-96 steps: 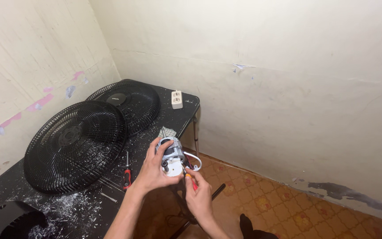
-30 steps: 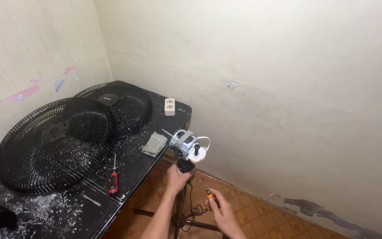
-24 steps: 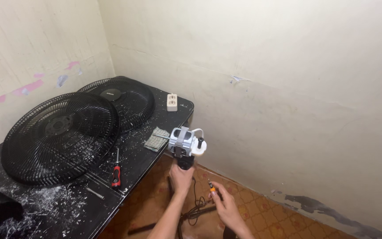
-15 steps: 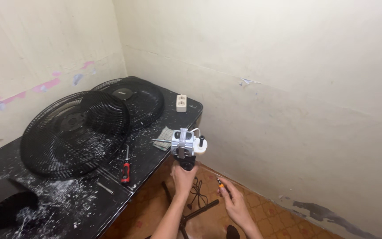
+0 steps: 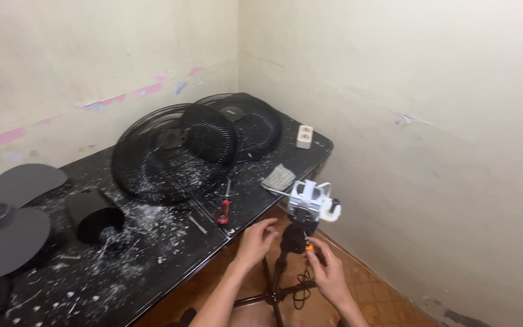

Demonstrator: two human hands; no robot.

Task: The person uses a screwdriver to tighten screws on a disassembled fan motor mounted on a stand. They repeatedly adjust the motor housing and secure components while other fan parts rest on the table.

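The white fan motor (image 5: 311, 203) now sits atop the black stand (image 5: 281, 266), at 3 o'clock of the bench (image 5: 152, 254). The left hand (image 5: 255, 241) has let go, fingers released; the right hand (image 5: 328, 274) pinches a small orange tool (image 5: 310, 247) just below the motor.

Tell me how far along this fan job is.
Done, by the look of it: both black grilles and the blade lie off on the table. In hand: the white motor unit sits atop the stand; the left hand hovers beside it, the right hand holds a small orange-tipped tool below. Left: grilles, blade and the red-handled screwdriver lie untouched.
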